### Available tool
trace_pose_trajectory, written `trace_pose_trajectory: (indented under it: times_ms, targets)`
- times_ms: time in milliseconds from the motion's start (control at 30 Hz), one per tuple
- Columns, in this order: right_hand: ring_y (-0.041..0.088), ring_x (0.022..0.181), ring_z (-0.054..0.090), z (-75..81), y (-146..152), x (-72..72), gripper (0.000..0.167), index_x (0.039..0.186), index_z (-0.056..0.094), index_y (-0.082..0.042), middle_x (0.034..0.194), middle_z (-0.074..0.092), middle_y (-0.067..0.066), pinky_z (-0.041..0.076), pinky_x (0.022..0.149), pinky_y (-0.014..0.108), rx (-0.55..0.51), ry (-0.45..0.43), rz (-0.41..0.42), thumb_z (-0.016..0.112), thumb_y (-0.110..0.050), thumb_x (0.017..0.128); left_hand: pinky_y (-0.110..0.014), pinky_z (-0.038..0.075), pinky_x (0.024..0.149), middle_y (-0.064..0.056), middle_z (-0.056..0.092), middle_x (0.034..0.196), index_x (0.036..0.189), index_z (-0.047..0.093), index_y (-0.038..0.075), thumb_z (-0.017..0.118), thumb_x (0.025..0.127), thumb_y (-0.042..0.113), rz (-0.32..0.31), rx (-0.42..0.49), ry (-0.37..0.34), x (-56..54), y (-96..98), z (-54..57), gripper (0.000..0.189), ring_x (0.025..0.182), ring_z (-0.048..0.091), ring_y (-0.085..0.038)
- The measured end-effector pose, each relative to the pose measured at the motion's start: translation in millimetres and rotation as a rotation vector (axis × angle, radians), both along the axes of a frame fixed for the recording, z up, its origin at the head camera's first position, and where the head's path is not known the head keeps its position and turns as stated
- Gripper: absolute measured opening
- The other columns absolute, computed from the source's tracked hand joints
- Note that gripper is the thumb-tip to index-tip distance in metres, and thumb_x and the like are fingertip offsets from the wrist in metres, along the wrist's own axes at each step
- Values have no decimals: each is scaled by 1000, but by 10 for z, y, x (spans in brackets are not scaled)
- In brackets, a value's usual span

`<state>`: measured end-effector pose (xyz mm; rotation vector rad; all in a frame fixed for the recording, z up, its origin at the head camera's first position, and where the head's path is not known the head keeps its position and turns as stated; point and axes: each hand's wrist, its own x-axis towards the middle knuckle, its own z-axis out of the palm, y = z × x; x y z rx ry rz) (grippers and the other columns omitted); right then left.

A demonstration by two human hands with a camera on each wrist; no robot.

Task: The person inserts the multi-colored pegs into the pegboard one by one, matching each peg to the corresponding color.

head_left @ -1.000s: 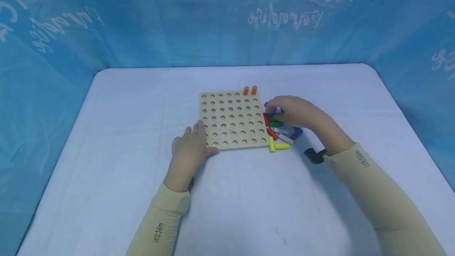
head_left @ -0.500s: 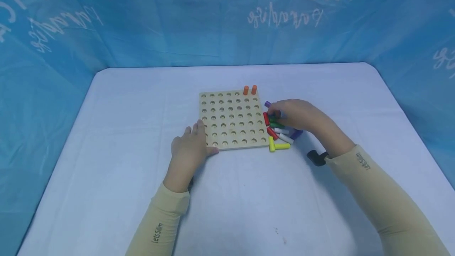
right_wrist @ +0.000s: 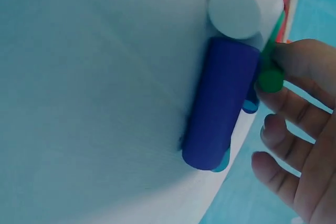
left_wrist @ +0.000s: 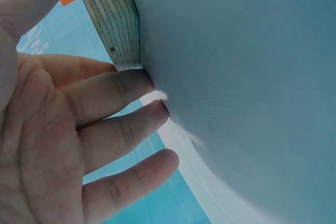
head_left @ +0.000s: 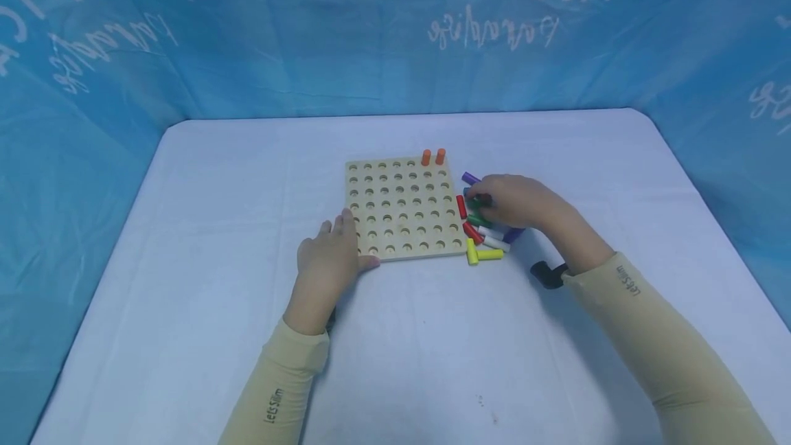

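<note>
The person's left hand (head_left: 329,251) rests at the near left corner of the wooden board (head_left: 409,196), thumb along the near edge and fingers along the left side. That grip is loose, its fingers fairly straight, touching the wood rather than clenched around it. The board lies flat on the white table (head_left: 204,239), around the middle, with rows of round holes across it. Two orange pegs (head_left: 426,157) stand upright in the far row, in the two holes furthest right.

Over by the right side, the right hand (head_left: 516,201) is down among the loose pegs; its grip pinches a green peg (right_wrist: 271,80) between thumb and forefinger, the other fingers bent. Another green peg (head_left: 478,220) lies under that hand. Red pegs (head_left: 472,233) lie just beside the board, white pegs (head_left: 496,244) next to them, and two yellow pegs (head_left: 490,254) near its closest right corner. A purple peg (head_left: 471,178) pokes out past the fingertips. Behind the table hangs a blue curtain (head_left: 309,81) with pale lettering.
</note>
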<state>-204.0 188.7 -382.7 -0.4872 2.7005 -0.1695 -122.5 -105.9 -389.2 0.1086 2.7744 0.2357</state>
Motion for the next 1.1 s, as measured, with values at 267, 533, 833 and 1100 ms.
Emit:
trace_pose_trajectory:
  times_ms: [267, 533, 833, 1100]
  targets:
    - [19, 89, 63, 46, -4, -99, 35, 121, 63, -17, 105, 69, 2, 56, 79, 37, -128, 68, -104, 73, -24, 88, -55, 47, 104, -18, 36, 158, 157, 18, -2, 65, 85, 59, 1, -6, -3, 1, -6, 4, 106, 147, 34, -36]
    - [21, 85, 61, 30, -27, -186, 23, 111, 63, -16, 101, 70, 3, 51, 72, 35, -307, 129, -152, 72, -20, 90, -56, 45, 106, -18, 35, 159, 157, 17, -2, 64, 85, 60, 4, -5, -18, -1, -7, -7, 106, 148, 33, -36]
    - [24, 96, 61, 22, -144, -343, 29, 117, 61, -16, 119, 69, 6, 52, 83, 41, -347, 144, -224, 71, -26, 92, -55, 45, 106, -18, 35, 159, 157, 17, -1, 64, 85, 60, 4, -6, -17, -6, -2, 0, 106, 148, 33, -36]
    - [24, 94, 61, 9, -257, -457, 29, 114, 62, -16, 113, 70, 5, 50, 86, 42, -329, 162, -192, 74, -27, 90, -55, 46, 105, -17, 35, 159, 157, 17, 0, 64, 85, 61, 6, -9, -18, -5, 2, -11, 105, 148, 33, -35]
